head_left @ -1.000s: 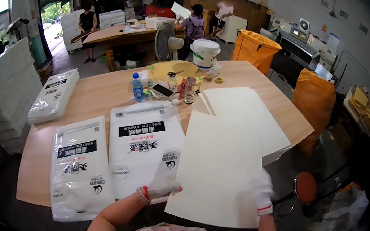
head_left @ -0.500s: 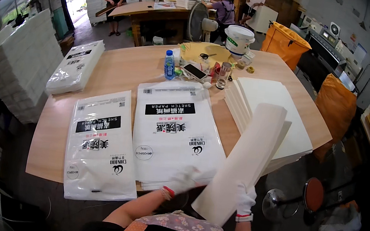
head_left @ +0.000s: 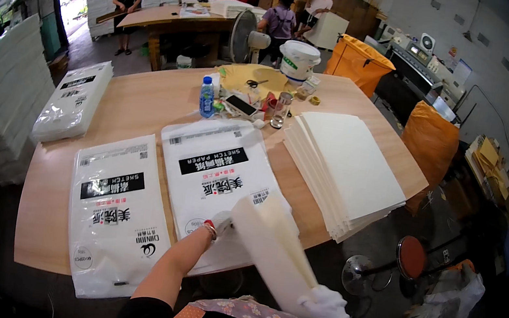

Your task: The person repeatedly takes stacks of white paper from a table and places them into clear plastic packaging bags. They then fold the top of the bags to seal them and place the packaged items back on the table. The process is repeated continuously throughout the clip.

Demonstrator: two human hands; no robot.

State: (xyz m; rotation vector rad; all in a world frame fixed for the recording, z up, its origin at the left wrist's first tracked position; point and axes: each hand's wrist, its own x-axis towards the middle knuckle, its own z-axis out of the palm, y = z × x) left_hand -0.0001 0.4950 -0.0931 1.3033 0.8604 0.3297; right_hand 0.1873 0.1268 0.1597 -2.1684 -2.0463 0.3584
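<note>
A bent sheaf of cream paper (head_left: 270,253) slants over the near edge of the table. My right hand (head_left: 324,306), in a white glove, grips its lower end. The sheaf's far end lies over the middle stack of clear printed plastic bags (head_left: 230,188). My left hand (head_left: 223,217), also gloved, is at the near part of these bags, beside the sheaf; its fingers are hidden or blend into the white plastic. To the left lies a pile of filled, printed packs (head_left: 122,205). Stacked cream paper (head_left: 351,173) sits in fanned bundles on the right.
Toward the back of the table (head_left: 138,102) are a blue-labelled bottle (head_left: 207,97), a phone (head_left: 241,105), a glass (head_left: 281,110), scissors (head_left: 256,83) and a white bucket (head_left: 299,60). More packs (head_left: 74,99) lie far left. A round stool (head_left: 411,257) stands right. People work beyond a fan (head_left: 244,37).
My right hand has swung the paper's far end left and down, from near upright to slanting over the bags. My left hand has moved forward onto the bags. The view has shifted right.
</note>
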